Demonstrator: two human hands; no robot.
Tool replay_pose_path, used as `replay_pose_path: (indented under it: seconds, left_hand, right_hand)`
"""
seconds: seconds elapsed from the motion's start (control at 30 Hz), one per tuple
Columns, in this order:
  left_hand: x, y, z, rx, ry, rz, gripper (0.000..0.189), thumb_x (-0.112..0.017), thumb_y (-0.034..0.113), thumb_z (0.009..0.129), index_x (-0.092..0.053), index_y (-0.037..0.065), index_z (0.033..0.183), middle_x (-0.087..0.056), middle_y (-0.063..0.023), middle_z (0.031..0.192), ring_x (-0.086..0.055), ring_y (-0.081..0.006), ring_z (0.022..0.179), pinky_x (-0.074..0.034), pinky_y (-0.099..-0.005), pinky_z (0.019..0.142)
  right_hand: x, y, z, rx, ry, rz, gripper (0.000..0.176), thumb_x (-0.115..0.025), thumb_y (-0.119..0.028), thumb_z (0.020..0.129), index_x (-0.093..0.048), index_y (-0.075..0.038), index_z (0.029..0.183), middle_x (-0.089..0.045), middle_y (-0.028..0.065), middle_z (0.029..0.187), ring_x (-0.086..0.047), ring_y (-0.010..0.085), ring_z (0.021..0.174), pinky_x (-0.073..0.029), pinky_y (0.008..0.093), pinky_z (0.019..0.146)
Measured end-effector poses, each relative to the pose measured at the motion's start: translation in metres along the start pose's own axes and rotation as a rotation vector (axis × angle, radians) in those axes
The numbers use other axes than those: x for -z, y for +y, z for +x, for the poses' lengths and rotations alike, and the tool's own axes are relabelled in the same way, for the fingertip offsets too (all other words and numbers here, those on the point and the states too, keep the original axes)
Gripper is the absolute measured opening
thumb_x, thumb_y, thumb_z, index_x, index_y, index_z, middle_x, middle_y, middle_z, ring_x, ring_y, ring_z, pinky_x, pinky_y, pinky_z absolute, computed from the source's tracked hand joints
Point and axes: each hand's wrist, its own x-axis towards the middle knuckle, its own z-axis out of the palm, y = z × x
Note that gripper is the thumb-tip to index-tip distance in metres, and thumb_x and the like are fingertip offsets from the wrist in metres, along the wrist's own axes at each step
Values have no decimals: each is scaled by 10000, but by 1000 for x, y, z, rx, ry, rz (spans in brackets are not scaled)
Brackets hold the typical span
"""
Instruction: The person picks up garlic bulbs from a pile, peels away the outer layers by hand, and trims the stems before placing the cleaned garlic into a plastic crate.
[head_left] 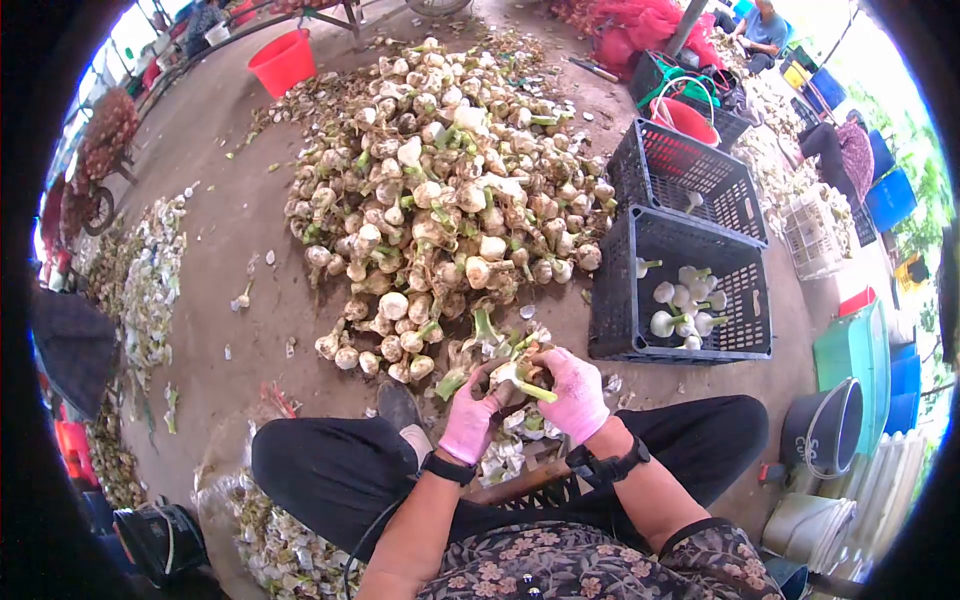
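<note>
A garlic bulb (pixel 510 375) with a green stem is held between both hands, low in front of my knees. My left hand (pixel 470 415), in a pink glove, has its fingers closed around the bulb's left side. From the right, my right hand (pixel 573 395), gloved in pink too, grips the same bulb, and the stem sticks out between the hands. Just beyond them lies a large heap of unpeeled garlic (pixel 430 200) with dirty skins and roots. Peeled white garlic bulbs (pixel 688 300) lie in the near black crate (pixel 680 348) to the right.
Behind the near crate stands another black crate (pixel 690 160), with a red bucket (pixel 686 120) past it. A second red bucket (pixel 283 63) is at the far left. Garlic skins (pixel 155 290) litter the floor. A dark bucket (pixel 822 425) stands right; other people sit far right.
</note>
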Motion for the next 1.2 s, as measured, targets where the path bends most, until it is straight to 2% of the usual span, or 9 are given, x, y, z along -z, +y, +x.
replay_pose_path:
  seconds: [0.43, 0.6, 0.67, 0.73, 0.9, 0.93, 1.0, 1.07, 1.2]
  left_hand:
    - [30, -10, 10, 319, -44, -280, 419, -493, 194, 886, -470, 15, 1263, -557, -130, 1204, -541, -258, 1111, -423, -429, 973]
    - [13, -10, -3, 348, -73, -336, 439, -480, 238, 885, -471, 3, 1256, -569, -131, 1194, -542, -264, 1117, -408, -407, 992]
    - [28, -16, -2, 392, -205, -373, 453, -493, 269, 895, -460, 25, 1275, -566, -125, 1198, -547, -262, 1110, -415, -427, 980]
    - [17, -7, -2, 310, -173, -345, 462, -574, 208, 873, -450, 50, 1289, -573, -114, 1187, -555, -249, 1100, -442, -416, 955]
    - [11, -8, 8, 96, -73, -115, 636, -686, -66, 753, -404, 44, 1313, -572, -79, 1162, -578, -193, 1044, -488, -318, 896]
    - [9, -8, 9, 47, -32, -1, 656, -687, -86, 743, -396, 47, 1315, -573, -78, 1153, -579, -184, 1037, -491, -309, 887]
    - [7, -9, 13, 8, -9, 103, 727, -728, -92, 691, -384, 43, 1317, -576, -79, 1131, -575, -156, 1018, -493, -289, 867]
    - [1, -5, 13, -61, 28, 406, 783, -764, -51, 652, -369, 41, 1322, -564, -82, 1142, -573, -174, 1032, -472, -308, 909]
    - [-7, -4, 8, -179, 171, 887, 779, -764, -9, 601, -415, 2, 1296, -576, -113, 1125, -566, -197, 1040, -461, -291, 902]
  right_hand:
    - [-9, 20, 17, -128, -125, 182, 354, -588, -12, 675, -581, 10, 1029, -626, 246, 897, -604, 398, 906, -475, 397, 773]
    - [-42, 73, 19, -302, -162, -117, 385, -559, -78, 702, -591, -34, 1083, -624, 234, 967, -601, 378, 936, -476, 416, 813]
    - [-43, 89, 10, -322, -258, -185, 361, -552, -129, 723, -585, -52, 1074, -629, 204, 959, -598, 374, 919, -478, 434, 816]
    - [-27, 80, 3, -343, -609, -174, 390, -552, -131, 729, -594, -99, 1115, -628, 180, 987, -596, 350, 953, -470, 431, 844]
    - [-8, 74, 9, -153, -144, -178, 452, -578, -10, 660, -636, -120, 1095, -626, 144, 1063, -600, 305, 944, -478, 367, 854]
    - [-1, 65, 11, -155, -144, -179, 452, -578, -10, 660, -636, -120, 1095, -626, 144, 1063, -600, 305, 944, -478, 367, 854]
    - [12, 39, 15, -316, -272, 426, 400, -611, 1, 701, -629, -73, 1094, -624, 135, 1056, -604, 258, 968, -472, 344, 855]
    - [15, 14, 12, -119, -268, 447, 426, -706, -108, 761, -581, -21, 1159, -621, 151, 1083, -596, 217, 1006, -469, 313, 858]
    - [-7, 14, 9, -296, -470, 762, 431, -710, -130, 794, -571, 10, 1178, -638, 94, 1089, -585, 140, 985, -468, 290, 863]
